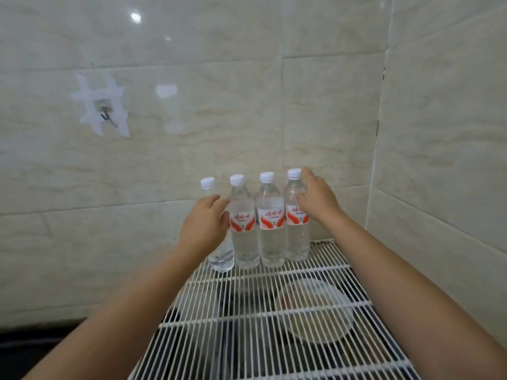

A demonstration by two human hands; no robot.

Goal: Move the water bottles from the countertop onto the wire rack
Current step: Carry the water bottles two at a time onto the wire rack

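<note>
bottles [258, 223], four in a row, stand upright on the far end of the white wire rack [274, 319], close against the tiled wall [192, 119]. my left hand [204, 224] wraps the leftmost bottle [220, 256] at its middle, fingers curled round the body, label covered. my right hand [317, 197] lies against the shoulder of the rightmost bottle [296, 215], fingers slightly bent on the clear plastic near the cap; whether it truly grips or only steadies, i cannot tell.

step in hand, as i judge it: squaring up the row. to do it well i would press both end bottles gently inward so the four sit side by side, keep each base flat across several wires, not perched on one, and let go slowly, one hand at a time, since tall thin bottles tip easily on a grid.

hidden or unclear: the leftmost bottle's label and lower body behind my hand; whether its base sits fully on the rack's edge; the bench, dark and mostly cut off at lower left; whether more bottles wait there. below the rack a pale bowl [315, 311] and dark shapes show only through the wires. a taped hook [104, 111] is on the wall.
</note>
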